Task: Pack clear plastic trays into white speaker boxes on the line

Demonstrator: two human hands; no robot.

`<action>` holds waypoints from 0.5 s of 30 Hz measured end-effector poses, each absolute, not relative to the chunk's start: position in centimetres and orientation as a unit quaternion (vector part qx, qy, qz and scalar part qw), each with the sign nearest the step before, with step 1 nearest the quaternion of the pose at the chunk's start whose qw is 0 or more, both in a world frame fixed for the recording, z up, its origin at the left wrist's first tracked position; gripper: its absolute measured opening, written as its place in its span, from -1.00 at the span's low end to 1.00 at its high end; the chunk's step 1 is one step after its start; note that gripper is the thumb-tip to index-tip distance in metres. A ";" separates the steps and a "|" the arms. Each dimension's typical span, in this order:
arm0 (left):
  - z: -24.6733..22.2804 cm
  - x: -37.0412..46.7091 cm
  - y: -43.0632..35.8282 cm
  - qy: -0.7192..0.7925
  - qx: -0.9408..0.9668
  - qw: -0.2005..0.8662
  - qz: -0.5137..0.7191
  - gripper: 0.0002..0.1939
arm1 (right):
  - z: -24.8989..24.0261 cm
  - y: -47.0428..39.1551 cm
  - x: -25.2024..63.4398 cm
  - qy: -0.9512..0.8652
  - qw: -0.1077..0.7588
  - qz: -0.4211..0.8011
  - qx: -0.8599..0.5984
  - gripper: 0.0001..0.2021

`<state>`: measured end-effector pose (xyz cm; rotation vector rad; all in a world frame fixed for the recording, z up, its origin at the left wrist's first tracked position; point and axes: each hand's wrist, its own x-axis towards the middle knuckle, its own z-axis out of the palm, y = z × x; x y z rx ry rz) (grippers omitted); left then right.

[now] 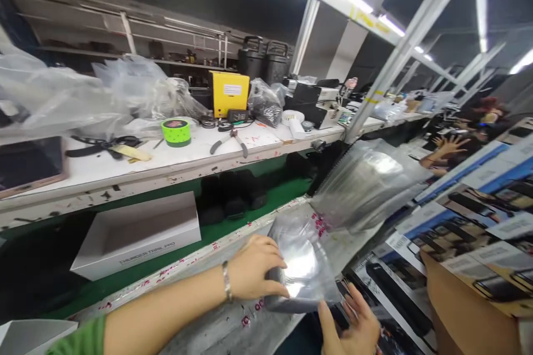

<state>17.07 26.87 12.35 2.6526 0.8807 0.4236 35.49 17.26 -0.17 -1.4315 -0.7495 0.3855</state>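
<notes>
From my feed, the right hand (353,324) is cut off by the bottom edge, the contents of the clear bag (302,266) are lost behind glare, and the white box's (137,236) lettering is too blurred to read.

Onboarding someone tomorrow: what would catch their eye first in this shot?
Probably the two hands at the bottom: the left hand and right hand hold a clear plastic bag at the bench edge. Behind it, a white box sits on the green belt, and a yellow box stands out on the cluttered shelf.
</notes>
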 end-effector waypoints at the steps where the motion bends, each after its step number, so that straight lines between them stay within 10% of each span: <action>1: 12.3 19.0 27.0 0.297 0.933 0.163 0.123 -0.54 | -0.7 17.8 35.9 -0.329 0.671 0.166 -0.643 -0.15; 10: 13.5 25.5 28.8 0.322 0.899 0.240 -0.177 -0.87 | -3.3 18.9 36.0 -0.297 0.657 0.342 -0.602 -0.10; 15: 12.8 26.5 26.9 0.283 0.937 0.092 -0.181 -0.92 | -2.6 18.8 36.3 -0.290 0.646 0.385 -0.593 -0.05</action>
